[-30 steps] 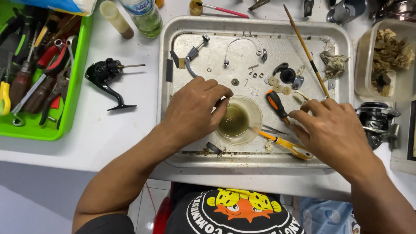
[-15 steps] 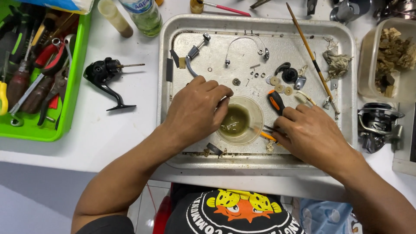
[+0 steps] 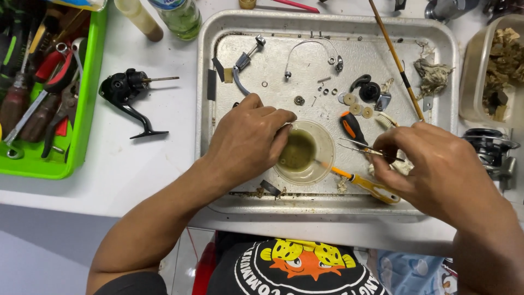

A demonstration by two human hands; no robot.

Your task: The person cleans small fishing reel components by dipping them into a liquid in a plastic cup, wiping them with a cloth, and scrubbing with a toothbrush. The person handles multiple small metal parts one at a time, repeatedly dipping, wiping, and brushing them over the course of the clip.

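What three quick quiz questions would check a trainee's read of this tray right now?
1. True or false: the left hand rests at the rim of the small clear bowl.
2. Which tool does the right hand pinch? A) tweezers B) a hammer C) a saw
3. Where does the black reel body lie: inside the metal tray or outside it?

Key: 1 true; 2 A; 3 outside, on the white table left of the tray.
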